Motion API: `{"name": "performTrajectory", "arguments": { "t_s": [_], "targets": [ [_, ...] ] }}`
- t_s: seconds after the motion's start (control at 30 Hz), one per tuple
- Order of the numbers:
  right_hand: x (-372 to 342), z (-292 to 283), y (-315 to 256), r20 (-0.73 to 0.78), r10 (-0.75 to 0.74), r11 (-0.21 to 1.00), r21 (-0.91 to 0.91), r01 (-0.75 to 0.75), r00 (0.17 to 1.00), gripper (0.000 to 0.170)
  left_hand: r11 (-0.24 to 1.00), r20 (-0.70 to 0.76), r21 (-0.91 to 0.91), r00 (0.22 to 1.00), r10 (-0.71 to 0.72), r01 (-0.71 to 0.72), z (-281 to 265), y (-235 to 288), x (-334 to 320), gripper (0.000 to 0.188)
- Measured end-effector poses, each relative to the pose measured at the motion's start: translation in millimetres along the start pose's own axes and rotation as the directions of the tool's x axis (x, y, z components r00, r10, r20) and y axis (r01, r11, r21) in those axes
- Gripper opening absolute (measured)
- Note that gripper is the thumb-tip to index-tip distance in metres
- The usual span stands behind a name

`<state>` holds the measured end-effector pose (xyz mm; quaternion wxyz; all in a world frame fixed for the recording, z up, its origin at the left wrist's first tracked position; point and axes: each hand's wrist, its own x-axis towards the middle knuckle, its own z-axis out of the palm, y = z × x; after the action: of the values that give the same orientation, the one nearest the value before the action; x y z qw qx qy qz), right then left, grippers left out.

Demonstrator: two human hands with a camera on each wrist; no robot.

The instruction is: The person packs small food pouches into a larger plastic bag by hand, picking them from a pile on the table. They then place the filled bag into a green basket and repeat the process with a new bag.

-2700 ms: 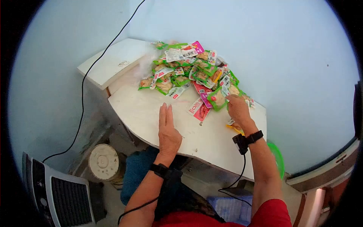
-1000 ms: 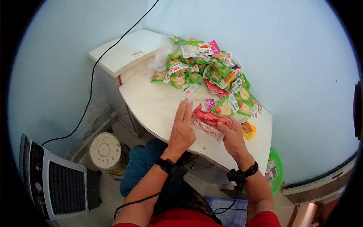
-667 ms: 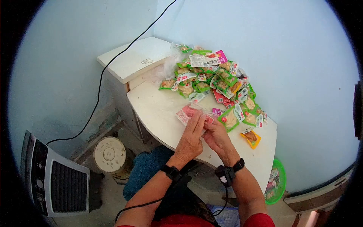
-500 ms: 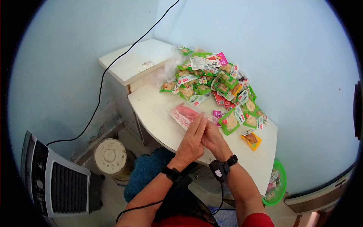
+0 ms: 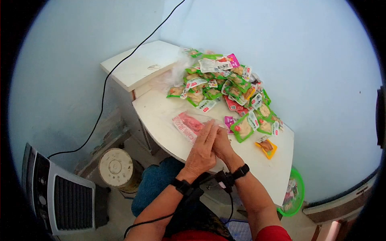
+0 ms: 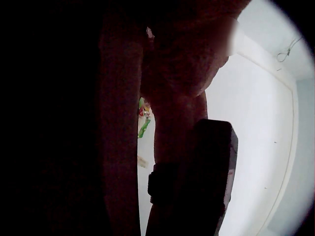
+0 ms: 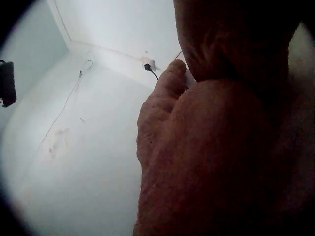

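Observation:
A clear packet (image 5: 188, 125) with red contents and red print sticks out to the left from between my two hands, over the white table (image 5: 159, 110). My left hand (image 5: 201, 154) pinches its near corner, fingers stretched forward and held together. Pressed against it is my right hand (image 5: 224, 145), curled, gripping the same corner. The gripped corner itself is covered by the fingers. In the dark left wrist view the right hand (image 6: 182, 69) is close by. The right wrist view shows the right hand (image 7: 206, 157) meeting the left hand (image 7: 231, 39).
A pile of green, white and red snack packets (image 5: 215, 94) lies at the back of the table. A green-edged packet (image 5: 243, 128) and a yellow one (image 5: 267, 149) lie to the right. A green basket (image 5: 299, 197) stands below; a black cable (image 5: 105, 92) hangs left.
My right hand left the pile carrying the red packet to my left hand. The hands then came together, and the packet swung round to point left. The pile stays put.

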<state>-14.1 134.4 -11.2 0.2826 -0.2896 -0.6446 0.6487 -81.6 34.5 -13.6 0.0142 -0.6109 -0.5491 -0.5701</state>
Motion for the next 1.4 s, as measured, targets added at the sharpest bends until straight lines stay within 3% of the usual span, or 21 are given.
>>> {"name": "performTrajectory", "arguments": {
  "t_s": [0.07, 0.27, 0.3, 0.5, 0.57, 0.63, 0.73, 0.83, 0.93, 1.0, 1.07, 1.1, 1.2, 1.3, 1.4],
  "targets": [
    [-1.9, 5.8, 1.0, -0.029, -0.137, 0.986, -0.099, 0.133, 0.99, 0.011, 1.0, -0.003, -0.002, 1.0, 0.004, -0.004, 1.0, -1.5, -1.7, 0.078],
    [6.5, -2.8, 18.4, 0.042, -0.241, 0.948, -0.202, 0.245, 0.97, 0.018, 0.998, 0.037, 0.063, 0.999, -0.004, 0.002, 1.4, -0.4, 0.1, 0.073],
    [24.7, -1.2, 41.3, 0.033, -0.324, 0.861, -0.403, 0.31, 0.945, 0.023, 1.0, 0.028, 0.021, 1.0, -0.002, 0.002, 1.5, 0.1, 0.9, 0.074],
    [21.1, 2.1, 44.8, 0.027, -0.223, 0.973, -0.051, 0.224, 0.974, 0.026, 0.997, 0.022, 0.074, 1.0, 0.013, -0.015, 4.2, -4.1, -0.4, 0.075],
    [22.4, 1.1, 47.3, 0.046, -0.283, 0.943, -0.166, 0.287, 0.958, 0.026, 0.997, 0.008, 0.079, 1.0, 0.009, -0.01, 4.9, -4.2, -0.9, 0.075],
    [24.5, 0.0, 43.7, 0.104, -0.416, 0.768, -0.492, 0.41, 0.904, 0.025, 0.998, -0.006, 0.07, 1.0, -0.002, 0.003, 4.8, -3.2, -0.5, 0.075],
    [7.5, -1.8, -2.0, 0.195, -0.173, 0.722, -0.641, 0.259, 0.965, 0.027, 0.998, -0.004, 0.061, 1.0, 0.007, -0.007, 3.8, -3.7, -0.3, 0.074],
    [-7.5, -12.3, -12.8, 0.129, -0.225, 0.808, -0.529, 0.259, 0.966, 0.025, 1.0, -0.009, -0.02, 1.0, -0.014, 0.014, 5.6, -5.0, -0.7, 0.078],
    [-21.8, -39.4, -37.8, 0.129, -0.196, 0.753, -0.615, 0.234, 0.972, 0.021, 0.996, 0.003, 0.084, 1.0, 0.019, -0.019, 1.3, -1.0, 0.4, 0.079],
    [-26.7, -55.8, -56.6, -0.077, -0.067, 0.869, -0.495, 0.02, 0.995, 0.019, 0.997, 0.022, 0.079, 1.0, -0.012, 0.011, 0.8, 1.5, 1.2, 0.084],
    [-15.9, -84.6, -50.2, -0.081, -0.413, 0.59, -0.783, 0.198, 0.907, 0.021, 0.996, 0.029, 0.082, 0.999, -0.029, 0.027, 0.0, 2.6, 1.1, 0.086],
    [-9.5, -99.5, -43.5, 0.025, -0.548, 0.487, -0.803, 0.344, 0.836, 0.024, 0.996, 0.03, 0.085, 0.999, -0.026, 0.023, 0.1, 2.9, 1.6, 0.086],
    [-1.1, -133.0, -22.2, 0.254, -0.547, -0.115, -0.967, 0.229, 0.798, 0.038, 0.996, 0.029, 0.087, 0.999, -0.023, 0.021, 1.6, 2.5, 1.5, 0.085],
    [-10.0, -149.6, -25.0, 0.163, -0.312, 0.115, -0.971, 0.208, 0.936, 0.036, 0.994, 0.022, 0.108, 0.999, -0.035, 0.032, 0.7, 2.0, 2.2, 0.085],
    [-37.3, -152.1, -37.4, 0.075, -0.189, 0.261, -0.957, 0.124, 0.979, 0.027, 0.993, 0.022, 0.113, 0.999, -0.043, 0.041, 0.9, 2.8, 1.6, 0.085]
  ]
}}
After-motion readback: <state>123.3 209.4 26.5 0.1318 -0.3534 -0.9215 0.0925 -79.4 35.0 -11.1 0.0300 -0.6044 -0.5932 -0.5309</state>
